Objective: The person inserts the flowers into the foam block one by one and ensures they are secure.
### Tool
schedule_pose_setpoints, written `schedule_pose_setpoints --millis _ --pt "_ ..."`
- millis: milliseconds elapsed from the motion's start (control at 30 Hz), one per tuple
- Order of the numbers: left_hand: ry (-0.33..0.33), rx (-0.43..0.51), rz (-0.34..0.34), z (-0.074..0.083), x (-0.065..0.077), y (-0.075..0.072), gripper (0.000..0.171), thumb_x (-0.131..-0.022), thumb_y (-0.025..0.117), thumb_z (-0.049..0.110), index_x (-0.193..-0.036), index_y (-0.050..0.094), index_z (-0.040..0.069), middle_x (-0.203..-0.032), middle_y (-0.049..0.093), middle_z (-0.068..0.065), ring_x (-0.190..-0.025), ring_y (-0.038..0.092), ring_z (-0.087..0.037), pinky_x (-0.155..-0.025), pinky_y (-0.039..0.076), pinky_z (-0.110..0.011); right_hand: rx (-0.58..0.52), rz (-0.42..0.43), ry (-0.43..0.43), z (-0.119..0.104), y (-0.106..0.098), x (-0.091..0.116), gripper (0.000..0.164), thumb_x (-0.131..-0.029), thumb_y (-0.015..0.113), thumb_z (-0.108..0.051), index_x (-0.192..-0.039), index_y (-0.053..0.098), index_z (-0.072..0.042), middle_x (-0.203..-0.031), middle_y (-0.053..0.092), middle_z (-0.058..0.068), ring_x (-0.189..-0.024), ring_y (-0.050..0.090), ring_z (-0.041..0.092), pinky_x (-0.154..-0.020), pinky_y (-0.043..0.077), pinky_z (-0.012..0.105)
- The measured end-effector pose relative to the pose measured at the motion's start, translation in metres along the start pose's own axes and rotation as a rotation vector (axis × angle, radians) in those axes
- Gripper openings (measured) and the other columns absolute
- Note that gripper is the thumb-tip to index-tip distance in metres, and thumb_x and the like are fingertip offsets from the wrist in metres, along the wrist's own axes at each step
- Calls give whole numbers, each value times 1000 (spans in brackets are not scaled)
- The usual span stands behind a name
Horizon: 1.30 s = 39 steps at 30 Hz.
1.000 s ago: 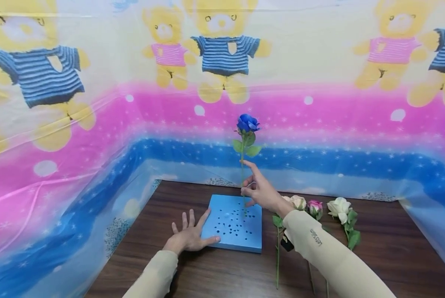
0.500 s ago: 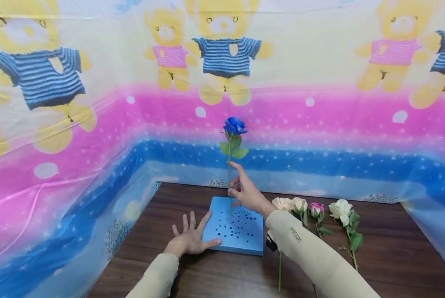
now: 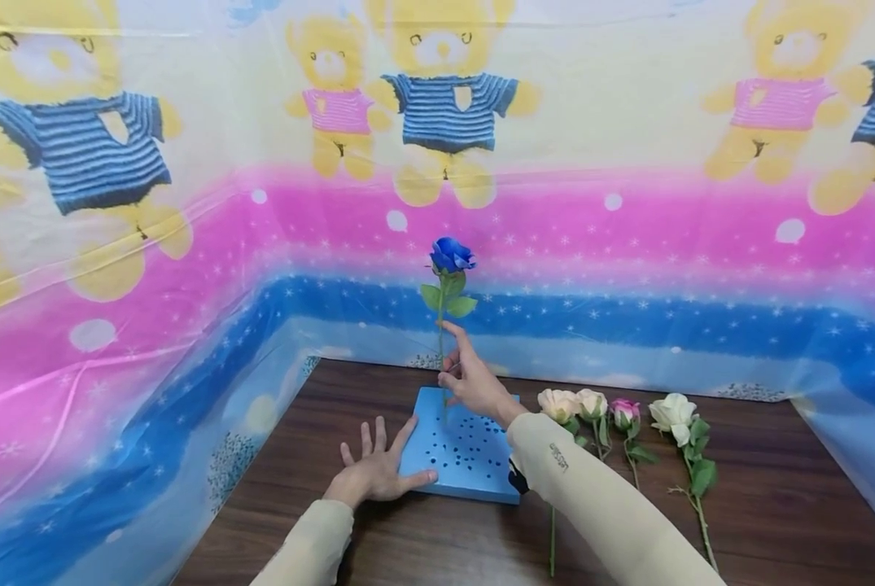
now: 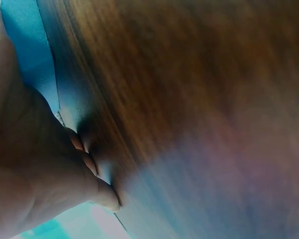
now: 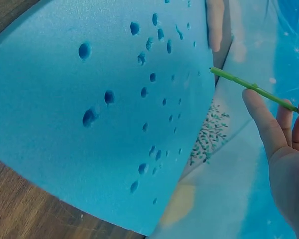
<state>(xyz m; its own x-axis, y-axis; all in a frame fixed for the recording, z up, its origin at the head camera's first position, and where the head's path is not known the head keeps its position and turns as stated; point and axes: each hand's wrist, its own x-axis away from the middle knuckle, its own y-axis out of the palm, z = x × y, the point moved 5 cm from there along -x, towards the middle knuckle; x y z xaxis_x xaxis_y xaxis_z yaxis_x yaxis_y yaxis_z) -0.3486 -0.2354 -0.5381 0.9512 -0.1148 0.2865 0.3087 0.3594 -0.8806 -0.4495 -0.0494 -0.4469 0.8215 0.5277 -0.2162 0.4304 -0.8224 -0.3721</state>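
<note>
My right hand (image 3: 483,389) pinches the thin green stem of a blue rose (image 3: 452,255), held upright over the back left part of a light blue foam block (image 3: 474,486). In the right wrist view, the bare lower end of the stem (image 5: 234,78) sticks out free past the fingers, apart from the holed face of the block. My left hand (image 3: 374,476) lies with fingers spread at the left side of the block, thumb on its front left corner and index finger along its edge. Its other fingertips rest on the table in the left wrist view.
Right of the block, two cream roses (image 3: 558,403), a pink rose (image 3: 625,413) and a white rose (image 3: 673,417) lie on the dark wooden table (image 3: 774,488). The right sleeve (image 3: 591,480) covers some stems. A bear-print cloth (image 3: 569,244) hangs behind the table.
My right hand has carried the blue rose leftward, from the back right of the block to its back left, and slightly lower. My left hand has stayed in place.
</note>
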Motion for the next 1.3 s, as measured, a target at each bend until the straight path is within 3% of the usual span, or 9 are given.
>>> schedule_pose_setpoints --millis 133,333,567,700,1033,1300 --pt "-5 -1 2 2 2 -4 114 -95 59 90 -181 2 41 -183 -7 -31 -168 -10 -56 -123 -4 -88 2 6 -9 2 3 -5 88 -117 56 -4 -172 12 -56 -119 52 16 -114 65 53 -84 66 64" --pt "-7 -10 11 3 5 -11 114 -95 59 89 -181 3 40 -183 -7 -32 -168 -9 -57 -123 -3 -88 45 23 -20 5 11 -14 86 -117 55 -5 -175 10 -50 -119 52 13 -112 66 49 -84 66 62" --pt "1 -14 6 6 -1 -9 114 -95 58 90 -180 2 41 -183 -8 -31 -169 -9 -56 -124 -4 -87 181 99 -69 10 5 -13 85 -116 57 -6 -176 12 -46 -113 55 9 -89 60 27 -78 58 41" --pt "6 -18 3 8 -4 -8 114 -94 57 92 -180 1 43 -183 -8 -31 -169 -10 -55 -124 -4 -87 197 108 -78 12 4 -13 86 -116 58 -5 -176 13 -47 -112 56 8 -86 59 22 -76 59 38" --pt "-2 -14 -6 8 -4 -3 114 -94 58 91 -180 2 41 -183 -8 -32 -168 -10 -57 -122 -4 -89 258 58 -99 22 15 -11 84 -115 57 -2 -177 16 -42 -109 59 8 -84 64 19 -73 63 35" --pt "-23 -8 -11 3 -3 1 114 -94 57 92 -181 3 40 -183 -8 -32 -168 -10 -57 -123 -4 -88 273 21 -73 28 24 -10 82 -117 54 -6 -175 15 -49 -110 58 6 -84 63 19 -71 63 34"
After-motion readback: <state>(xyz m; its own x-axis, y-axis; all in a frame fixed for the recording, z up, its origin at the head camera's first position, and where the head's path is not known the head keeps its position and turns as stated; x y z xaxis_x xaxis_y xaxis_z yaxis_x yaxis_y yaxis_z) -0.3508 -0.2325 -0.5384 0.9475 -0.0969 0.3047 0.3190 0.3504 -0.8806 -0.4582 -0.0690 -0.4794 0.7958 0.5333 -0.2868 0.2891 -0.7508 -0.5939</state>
